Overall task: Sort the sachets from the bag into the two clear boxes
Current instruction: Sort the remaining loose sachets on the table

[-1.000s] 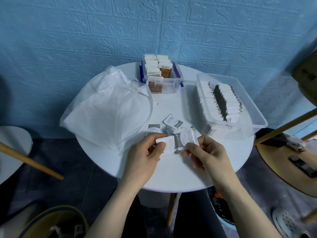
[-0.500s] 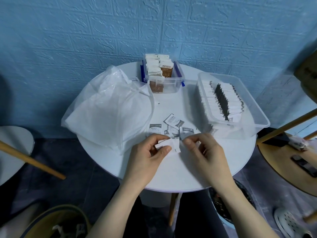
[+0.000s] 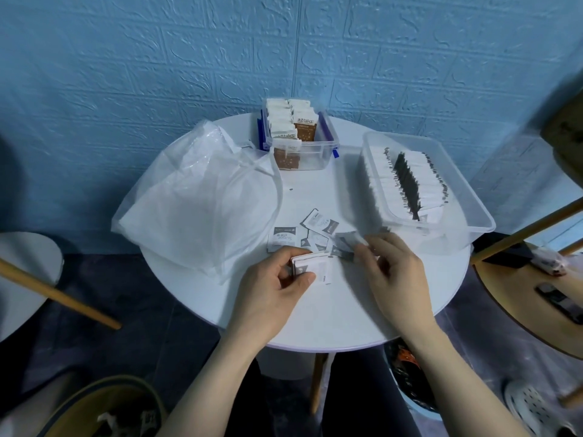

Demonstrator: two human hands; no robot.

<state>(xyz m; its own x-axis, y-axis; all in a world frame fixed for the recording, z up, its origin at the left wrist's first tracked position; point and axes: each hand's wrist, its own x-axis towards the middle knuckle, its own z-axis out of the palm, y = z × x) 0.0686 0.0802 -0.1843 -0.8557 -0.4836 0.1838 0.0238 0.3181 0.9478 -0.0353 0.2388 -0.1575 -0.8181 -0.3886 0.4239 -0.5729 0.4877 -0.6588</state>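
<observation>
Sachets lay loose on the round table near its front edge. Your left hand curled round a small stack of them; your right hand, fingers bent, pinched one blurred sachet beside that stack.

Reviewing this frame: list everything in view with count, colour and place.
Round table: one, white, centre.
Plastic bag: one, translucent white, table's left.
Small clear box: one, blue latches, table's far edge, holds brown-and-white sachets.
Large clear box: one, table's right, holds a row of white-and-black sachets.
Loose sachets: several, white-and-grey, beyond the hands.
Sachet stack: white, in left grip.
Left hand: holds the stack.
Right hand: fingertips on blurred sachets.
</observation>
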